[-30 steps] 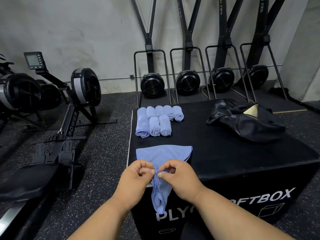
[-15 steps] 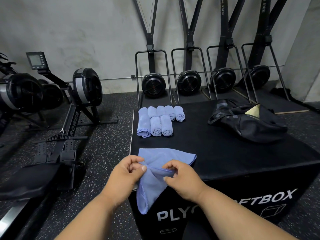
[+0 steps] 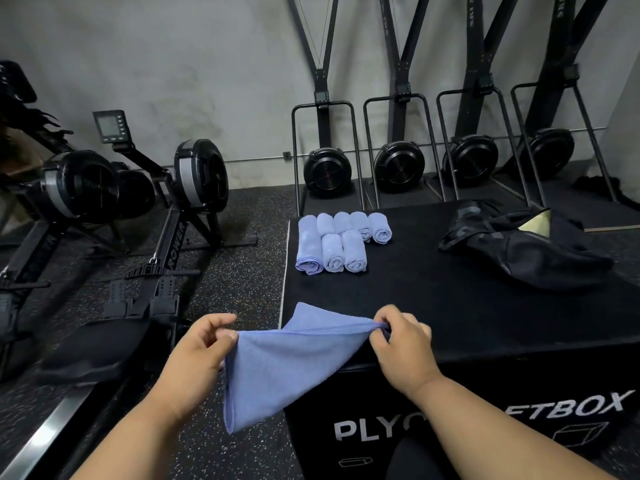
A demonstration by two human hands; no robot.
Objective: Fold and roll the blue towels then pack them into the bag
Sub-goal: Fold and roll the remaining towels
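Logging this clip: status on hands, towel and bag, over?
Left hand and right hand pinch the blue towel by its top edge, spread over the box's near edge. Seven rolled towels wait. Bag unobstructed.

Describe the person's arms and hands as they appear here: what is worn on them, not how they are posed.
Both arms are bare from the bottom edge of the picture up to the hands. No sleeves show, and neither the left hand nor the right hand has a glove. No watch, wristband or ring shows on the sides in view.
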